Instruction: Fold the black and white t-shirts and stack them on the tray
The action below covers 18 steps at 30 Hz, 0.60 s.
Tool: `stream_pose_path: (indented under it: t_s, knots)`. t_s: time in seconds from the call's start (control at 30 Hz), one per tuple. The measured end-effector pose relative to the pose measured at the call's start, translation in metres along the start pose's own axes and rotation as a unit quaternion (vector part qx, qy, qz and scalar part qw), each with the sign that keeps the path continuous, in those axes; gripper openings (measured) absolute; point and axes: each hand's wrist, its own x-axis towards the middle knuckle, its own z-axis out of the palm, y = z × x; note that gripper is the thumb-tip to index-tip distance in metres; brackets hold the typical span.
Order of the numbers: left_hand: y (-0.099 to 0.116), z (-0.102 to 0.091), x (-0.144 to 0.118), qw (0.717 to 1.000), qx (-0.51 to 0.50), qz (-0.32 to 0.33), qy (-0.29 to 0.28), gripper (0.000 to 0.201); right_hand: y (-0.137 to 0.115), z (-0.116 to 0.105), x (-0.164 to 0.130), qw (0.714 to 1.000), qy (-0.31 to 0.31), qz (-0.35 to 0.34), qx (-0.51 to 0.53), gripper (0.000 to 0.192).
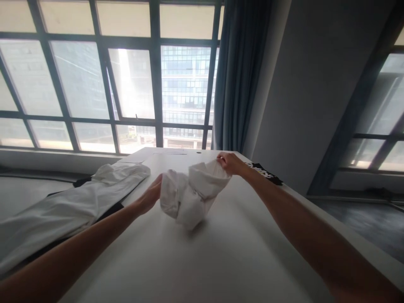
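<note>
- I see the left hand (150, 195) pressed against the left side of a crumpled white cloth garment (189, 194), fingers together and partly hidden behind the fabric; I cannot tell whether they clamp the cloth or only push on it.
- I see the right hand (230, 163) closed, pinching the upper right edge of the crumpled white cloth garment and lifting that edge above the rest of the bundle.
- The garment sits bunched near the middle of the flat white tabletop (227, 252), between the two hands, its lower folds resting on the surface and casting a shadow below.
- Both forearms reach forward from the lower corners of the view, bare to the elbow.
- To the left, a long white cloth piece (78, 202) lies stretched along the tabletop edge, well apart from the bundle, with a dark fabric (109, 208) showing beneath it.
- At the far right edge of the tabletop, just beyond the right hand, lies a black fabric item with white print (265, 172).
- Behind the tabletop stands a large grid-framed window (151, 84), with a blue-grey curtain (240, 75) hanging at its right side.
</note>
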Motion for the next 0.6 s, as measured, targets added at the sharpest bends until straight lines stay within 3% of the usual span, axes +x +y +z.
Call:
stream_pose_path:
  t_s: [0.07,0.13,0.27,0.33,0.4,0.47,0.53,0.6]
  knots:
    - [-0.003,-0.008,0.002,0.989,-0.148,-0.025,0.009,0.069,0.005,0.014,-0.005,0.999,-0.041,0.009,-0.028,0.023]
    - [-0.011,-0.012,0.006,0.984,-0.174,-0.042,0.009,0.073,0.005,0.028,-0.011,0.997,-0.072,0.004,-0.038,0.025]
    - [-0.029,0.003,0.008,0.99,0.001,-0.068,-0.12,0.09,-0.013,0.054,-0.028,0.982,-0.178,-0.055,0.023,0.05]
    - [-0.032,0.02,0.006,0.981,0.121,-0.026,-0.151,0.077,-0.025,0.066,-0.035,0.963,-0.251,-0.073,0.062,0.068]
    - [-0.031,0.033,0.004,0.968,0.2,0.038,-0.145,0.049,-0.03,0.075,-0.039,0.95,-0.289,-0.095,0.072,0.066]
    - [-0.032,0.035,0.005,0.959,0.233,0.082,-0.139,0.029,-0.023,0.077,-0.04,0.943,-0.302,-0.115,0.078,0.043]
    - [-0.039,0.022,0.008,0.954,0.258,0.094,-0.121,0.027,0.0,0.072,-0.041,0.935,-0.317,-0.108,0.113,0.029]
    - [-0.053,-0.004,0.013,0.952,0.288,0.08,-0.07,0.027,0.035,0.06,-0.043,0.925,-0.335,-0.068,0.164,0.032]
